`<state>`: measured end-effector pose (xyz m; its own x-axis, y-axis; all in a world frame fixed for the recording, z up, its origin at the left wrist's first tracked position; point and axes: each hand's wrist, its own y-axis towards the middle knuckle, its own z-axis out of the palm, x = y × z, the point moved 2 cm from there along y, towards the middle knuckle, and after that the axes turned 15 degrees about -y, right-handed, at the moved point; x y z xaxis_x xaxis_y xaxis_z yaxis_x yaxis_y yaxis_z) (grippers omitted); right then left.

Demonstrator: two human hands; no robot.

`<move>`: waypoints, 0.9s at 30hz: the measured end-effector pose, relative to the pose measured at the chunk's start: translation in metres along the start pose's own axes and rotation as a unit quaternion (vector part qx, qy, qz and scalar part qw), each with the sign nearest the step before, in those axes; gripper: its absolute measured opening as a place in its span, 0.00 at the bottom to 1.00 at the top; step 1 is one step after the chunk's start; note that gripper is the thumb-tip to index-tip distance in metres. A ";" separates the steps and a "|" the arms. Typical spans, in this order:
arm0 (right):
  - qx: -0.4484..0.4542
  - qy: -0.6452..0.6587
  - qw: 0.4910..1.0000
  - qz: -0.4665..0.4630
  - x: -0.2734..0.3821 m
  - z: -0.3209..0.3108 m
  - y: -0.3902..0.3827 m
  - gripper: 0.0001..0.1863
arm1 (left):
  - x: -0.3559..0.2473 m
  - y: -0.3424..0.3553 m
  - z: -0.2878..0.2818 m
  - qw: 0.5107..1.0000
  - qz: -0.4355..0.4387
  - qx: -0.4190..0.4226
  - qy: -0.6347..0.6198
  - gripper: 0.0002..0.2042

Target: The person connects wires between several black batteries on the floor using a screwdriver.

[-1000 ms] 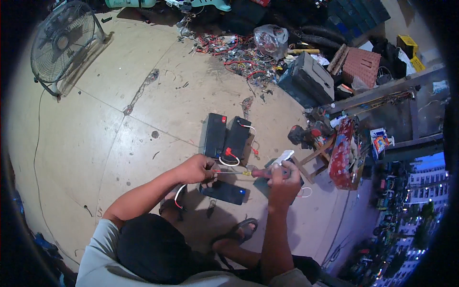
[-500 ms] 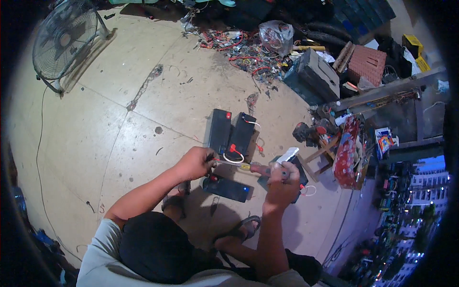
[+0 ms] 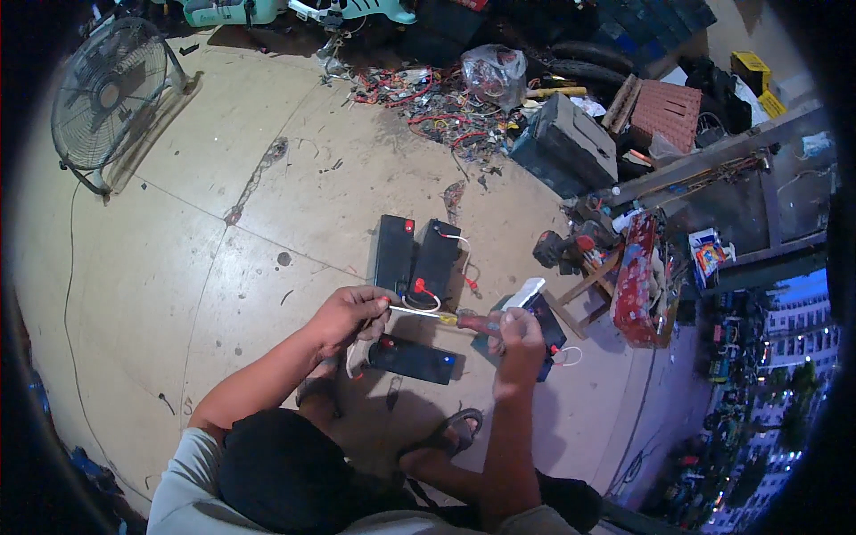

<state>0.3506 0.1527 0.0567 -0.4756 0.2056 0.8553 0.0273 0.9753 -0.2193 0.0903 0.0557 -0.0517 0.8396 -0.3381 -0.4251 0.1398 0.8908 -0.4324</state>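
My right hand [image 3: 519,337] is closed around the red handle of a screwdriver [image 3: 474,323], whose shaft points left. At its tip, my left hand [image 3: 349,317] pinches a short white wire [image 3: 355,355] with red ends; the wire loops down below the fingers. Just beyond the shaft, two black batteries stand side by side: one with a red terminal [image 3: 392,250], the other with a white lead and red connectors [image 3: 437,260]. A third black battery [image 3: 415,360] lies below the shaft. Another battery [image 3: 546,328], with a white strip [image 3: 524,292] over it, is partly hidden by my right hand.
A floor fan [image 3: 111,96] stands far left. Scrap wires [image 3: 428,102] and a clear plastic bag [image 3: 495,73] lie at the back, near a large dark box [image 3: 566,147]. On the right are a power drill [image 3: 563,245] and a red tray [image 3: 633,290]. My sandalled foot [image 3: 459,432] is close in front.
The white wire now hangs in a loop below my left hand, where it did not show before. Both hands still meet at the screwdriver; the whole view has shifted slightly.
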 end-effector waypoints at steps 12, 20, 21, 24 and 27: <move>-0.181 0.013 0.974 -0.133 0.032 -0.040 -0.005 0.11 | -0.031 0.032 -0.022 0.826 0.247 -0.157 0.483 0.13; -0.152 -0.003 0.976 -0.158 0.029 -0.023 -0.015 0.10 | 0.002 0.082 -0.028 0.746 0.252 -0.068 0.613 0.08; -0.148 0.015 0.978 -0.146 0.031 -0.022 -0.018 0.09 | 0.002 0.084 -0.029 0.747 0.251 -0.068 0.612 0.08; -0.141 0.029 0.981 -0.131 0.031 -0.022 -0.018 0.09 | -0.002 0.084 -0.027 0.793 0.175 -0.085 0.577 0.08; -0.133 0.026 0.982 -0.129 0.022 -0.018 -0.015 0.10 | 0.006 0.090 -0.028 0.646 0.249 -0.049 0.720 0.09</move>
<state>0.3549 0.1441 0.0874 -0.4518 -0.0534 0.8905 0.1433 0.9809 0.1315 0.0929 0.1251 -0.1152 -0.6010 -0.0114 -0.7991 -0.0517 0.9984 0.0247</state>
